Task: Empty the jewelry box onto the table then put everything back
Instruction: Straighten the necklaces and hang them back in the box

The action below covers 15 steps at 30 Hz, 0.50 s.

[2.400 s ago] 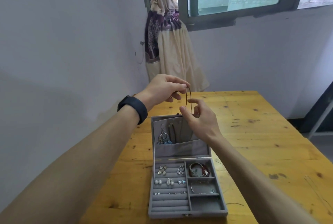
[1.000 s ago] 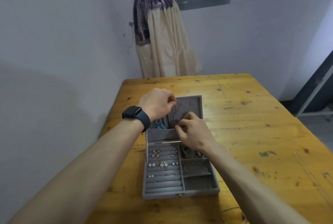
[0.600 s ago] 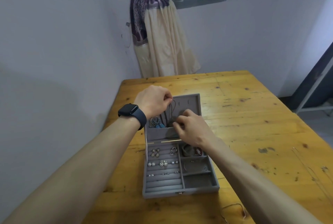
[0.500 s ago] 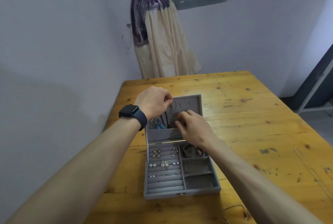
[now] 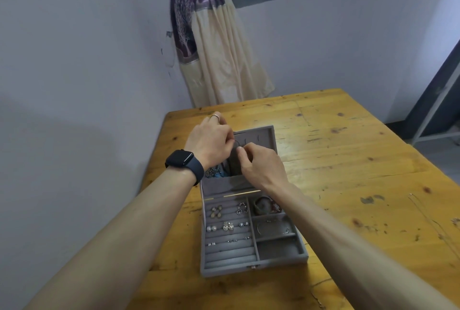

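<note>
The 2 hands meet in front of the open lid of the jewelry box [image 5: 254,268] on the table [image 5: 348,160] — left hand [image 5: 211,141] and right hand [image 5: 262,169] each pinch a thin dark cord [image 5: 237,144] between curled fingertips. Under the right wrist, earrings [image 5: 216,211] sit in the tray.

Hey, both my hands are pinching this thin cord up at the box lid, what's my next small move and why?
Probably slip the cord over a hook in the lid, then let go. Your left hand and right hand both pinch it right before the open lid, where the hooks sit.
</note>
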Each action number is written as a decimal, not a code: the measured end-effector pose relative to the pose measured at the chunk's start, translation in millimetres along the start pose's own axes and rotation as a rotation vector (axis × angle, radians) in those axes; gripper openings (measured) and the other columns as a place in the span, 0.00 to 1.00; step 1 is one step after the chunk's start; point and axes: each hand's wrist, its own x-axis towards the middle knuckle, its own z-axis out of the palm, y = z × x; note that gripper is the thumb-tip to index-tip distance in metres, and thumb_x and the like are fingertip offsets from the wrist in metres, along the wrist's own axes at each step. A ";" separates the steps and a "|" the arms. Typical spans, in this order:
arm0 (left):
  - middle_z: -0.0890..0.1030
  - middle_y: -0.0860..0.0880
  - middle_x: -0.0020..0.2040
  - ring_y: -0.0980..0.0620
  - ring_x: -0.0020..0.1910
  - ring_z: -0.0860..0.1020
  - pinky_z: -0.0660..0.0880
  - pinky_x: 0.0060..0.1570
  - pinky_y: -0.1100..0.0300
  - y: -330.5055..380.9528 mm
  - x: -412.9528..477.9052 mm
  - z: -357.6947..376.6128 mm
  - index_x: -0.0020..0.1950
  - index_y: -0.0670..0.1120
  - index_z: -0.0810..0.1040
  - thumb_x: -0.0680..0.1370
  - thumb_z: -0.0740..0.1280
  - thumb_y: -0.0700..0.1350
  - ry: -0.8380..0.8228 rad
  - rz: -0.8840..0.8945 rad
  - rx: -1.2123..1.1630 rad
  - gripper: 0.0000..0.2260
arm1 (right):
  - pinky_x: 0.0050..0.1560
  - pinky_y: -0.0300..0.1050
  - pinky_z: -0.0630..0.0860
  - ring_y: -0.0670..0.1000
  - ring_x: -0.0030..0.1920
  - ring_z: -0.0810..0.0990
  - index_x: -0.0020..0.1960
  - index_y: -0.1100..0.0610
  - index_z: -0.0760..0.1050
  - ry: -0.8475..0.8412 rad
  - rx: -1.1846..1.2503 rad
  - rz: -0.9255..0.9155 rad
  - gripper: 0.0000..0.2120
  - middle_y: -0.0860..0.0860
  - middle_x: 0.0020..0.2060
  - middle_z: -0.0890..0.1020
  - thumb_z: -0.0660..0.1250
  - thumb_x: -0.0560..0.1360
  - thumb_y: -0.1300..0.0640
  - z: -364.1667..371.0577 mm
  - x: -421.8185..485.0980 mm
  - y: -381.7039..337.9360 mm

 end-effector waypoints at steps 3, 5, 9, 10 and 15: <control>0.72 0.50 0.64 0.49 0.49 0.77 0.75 0.42 0.56 0.0 0.2 1.4 0.50 0.47 0.82 0.80 0.66 0.49 -0.034 -0.016 -0.088 0.09 | 0.42 0.50 0.75 0.54 0.40 0.79 0.43 0.49 0.75 0.018 0.008 0.013 0.20 0.48 0.38 0.82 0.53 0.78 0.37 5.3 -1.6 -3.0; 0.72 0.51 0.65 0.48 0.48 0.78 0.74 0.42 0.57 -0.9 0.0 3.1 0.51 0.47 0.82 0.80 0.66 0.49 -0.031 -0.009 -0.112 0.08 | 0.41 0.51 0.75 0.56 0.40 0.79 0.43 0.50 0.74 0.035 -0.007 0.012 0.17 0.49 0.39 0.82 0.55 0.79 0.40 8.3 -0.7 -1.8; 0.75 0.52 0.62 0.48 0.49 0.79 0.78 0.45 0.54 -5.4 -2.1 7.5 0.51 0.49 0.83 0.80 0.67 0.49 0.022 0.008 -0.137 0.07 | 0.39 0.50 0.71 0.58 0.40 0.79 0.42 0.51 0.71 0.068 0.010 0.067 0.15 0.49 0.36 0.79 0.54 0.80 0.44 12.6 2.1 -0.1; 0.75 0.52 0.61 0.48 0.50 0.79 0.78 0.46 0.54 -6.2 -2.3 8.5 0.51 0.49 0.83 0.80 0.67 0.50 0.030 0.007 -0.144 0.07 | 0.39 0.50 0.71 0.58 0.39 0.79 0.41 0.50 0.71 0.080 0.015 0.072 0.16 0.48 0.35 0.78 0.53 0.80 0.43 13.3 1.6 -1.3; 0.78 0.52 0.57 0.49 0.52 0.79 0.79 0.49 0.53 -8.4 -2.3 12.8 0.50 0.49 0.85 0.79 0.68 0.49 0.050 0.027 -0.160 0.07 | 0.46 0.54 0.77 0.57 0.42 0.81 0.45 0.52 0.74 0.119 0.017 0.057 0.16 0.50 0.40 0.83 0.57 0.80 0.42 14.3 0.8 -5.8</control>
